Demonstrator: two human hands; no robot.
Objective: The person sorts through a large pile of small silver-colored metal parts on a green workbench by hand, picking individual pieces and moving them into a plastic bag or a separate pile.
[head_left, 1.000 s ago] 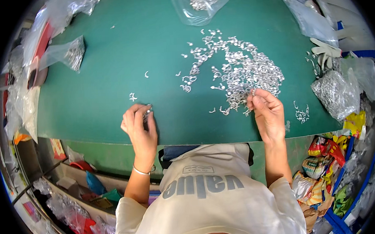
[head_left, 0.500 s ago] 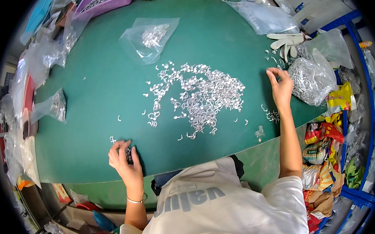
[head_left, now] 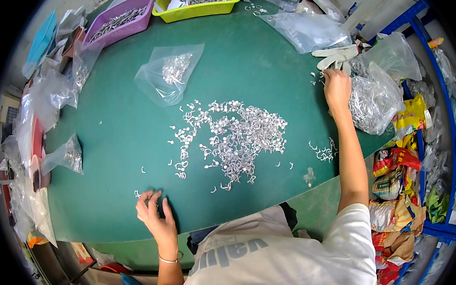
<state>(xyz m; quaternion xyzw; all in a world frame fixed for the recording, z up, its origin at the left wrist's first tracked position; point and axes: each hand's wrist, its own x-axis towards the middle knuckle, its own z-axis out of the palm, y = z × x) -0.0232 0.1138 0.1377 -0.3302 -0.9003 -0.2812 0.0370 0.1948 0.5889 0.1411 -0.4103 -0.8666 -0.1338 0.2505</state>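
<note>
A loose heap of small silver curved metal pieces (head_left: 243, 136) lies spread over the green table (head_left: 117, 96). Left of it, near the table's front edge, my left hand (head_left: 157, 218) rests with fingers bent and apart, the thumb away from them. Something small and dark shows in the shade under its palm. One stray piece (head_left: 137, 193) lies just beyond its fingertips. My right hand (head_left: 337, 90) reaches out to the far right, fingers drawn together and pointing down beside a white glove (head_left: 334, 57). What its fingertips hold, if anything, is hidden. A clear bag full of silver pieces (head_left: 373, 101) touches that side.
A purple tray (head_left: 144, 24) and a yellow-green tray (head_left: 198, 11) hold metal parts at the back. An open plastic bag (head_left: 152, 74) with pieces lies behind the heap. Another small bag (head_left: 71, 155) sits left. A blue rack (head_left: 421, 34) and packets (head_left: 394, 159) stand right.
The view has shifted, bringing the back trays further into sight. My right hand has moved farther away toward the glove, and its fingers have turned down. The left hand has stayed near its place.
</note>
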